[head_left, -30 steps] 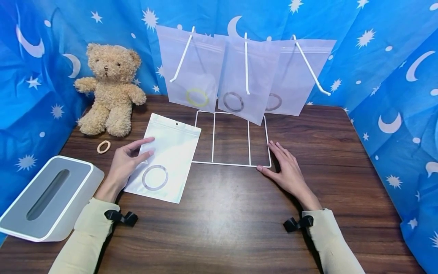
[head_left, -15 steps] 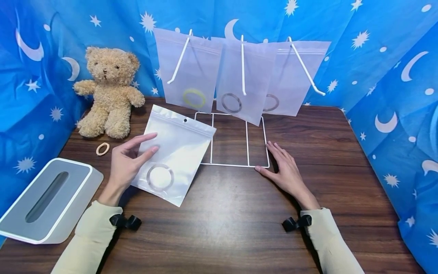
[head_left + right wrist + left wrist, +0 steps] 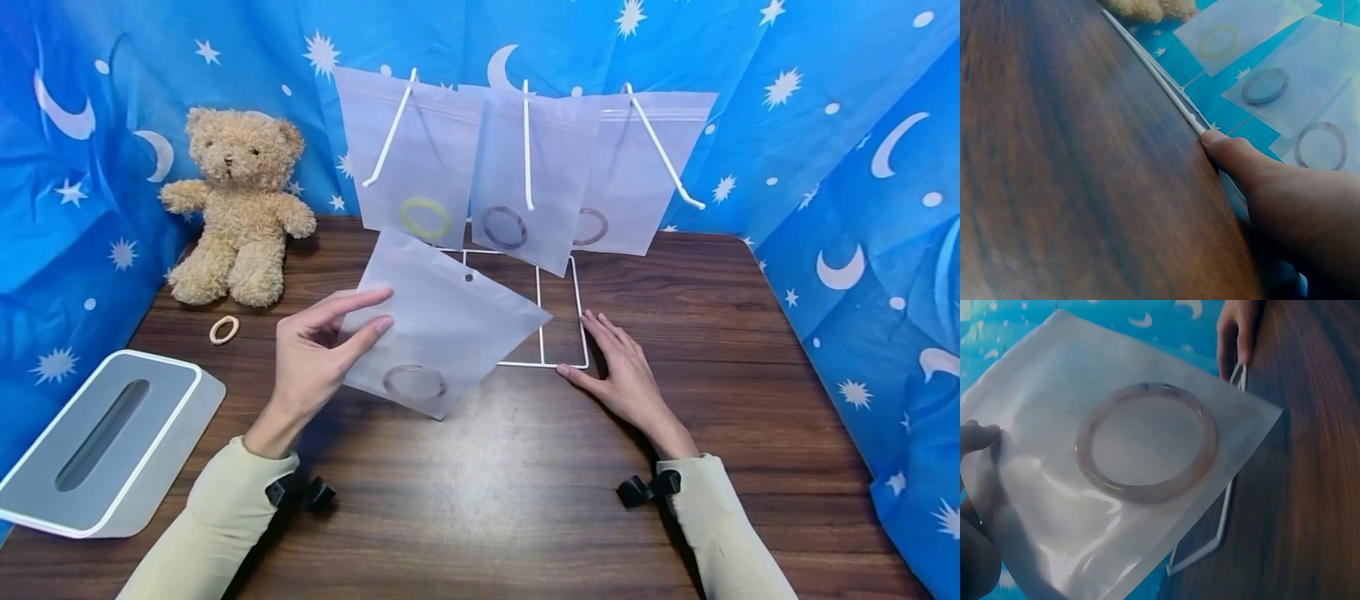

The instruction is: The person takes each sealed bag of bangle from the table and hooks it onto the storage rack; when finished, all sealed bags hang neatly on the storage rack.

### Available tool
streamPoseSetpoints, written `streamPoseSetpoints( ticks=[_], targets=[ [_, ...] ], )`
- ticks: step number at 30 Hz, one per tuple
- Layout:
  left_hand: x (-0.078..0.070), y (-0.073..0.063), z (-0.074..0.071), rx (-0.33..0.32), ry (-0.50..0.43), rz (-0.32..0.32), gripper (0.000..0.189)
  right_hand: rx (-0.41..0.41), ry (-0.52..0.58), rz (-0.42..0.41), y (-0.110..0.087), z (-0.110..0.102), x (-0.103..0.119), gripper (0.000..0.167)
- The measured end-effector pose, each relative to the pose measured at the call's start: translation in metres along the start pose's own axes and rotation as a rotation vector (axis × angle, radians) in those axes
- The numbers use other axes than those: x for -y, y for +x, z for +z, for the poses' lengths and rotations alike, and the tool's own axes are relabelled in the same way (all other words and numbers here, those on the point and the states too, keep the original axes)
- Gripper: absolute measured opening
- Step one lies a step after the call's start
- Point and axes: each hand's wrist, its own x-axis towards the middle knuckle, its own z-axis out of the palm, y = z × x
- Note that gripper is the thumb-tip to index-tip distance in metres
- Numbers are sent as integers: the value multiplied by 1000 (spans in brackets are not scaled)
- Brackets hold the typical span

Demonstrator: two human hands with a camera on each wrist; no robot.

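Observation:
My left hand (image 3: 311, 358) pinches the left edge of a translucent zip bag (image 3: 450, 333) between thumb and fingers, off the table and tilted. A hang hole shows near the bag's top edge. Inside lies a pale brownish bangle (image 3: 1209, 440), largest in the left wrist view. On the right, my right hand (image 3: 626, 383) rests at the front corner of a white wire display rack (image 3: 510, 364), thumb on the front bar and fingers along the side bar. Three bags hang from the rack's hooks: a yellow-bangle bag (image 3: 408, 150), a dark-bangle bag (image 3: 536, 179) and a brownish-bangle bag (image 3: 645, 150).
A teddy bear (image 3: 240, 208) sits at the back left. In front of it lies a small wooden ring (image 3: 224, 331). A white tissue box (image 3: 112, 442) with a grey top stands at the left. A blue curtain (image 3: 825, 167) surrounds the wooden table (image 3: 525, 517).
The left hand has lifted the bag from the table, carried it right towards the rack and turned its top edge rightward. The right hand has stayed on the rack's corner.

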Motion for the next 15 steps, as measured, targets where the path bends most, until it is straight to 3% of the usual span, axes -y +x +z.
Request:
streamPoseSetpoints(
  ticks=[9, 15],
  targets=[
    [-16, 10, 40, -44, -106, 50, 33, 16, -9, 15, -2, -1, -1, 89],
    [-13, 13, 59, -112, -162, 46, 35, 41, -7, 36, -3, -3, 2, 90]
  ],
)
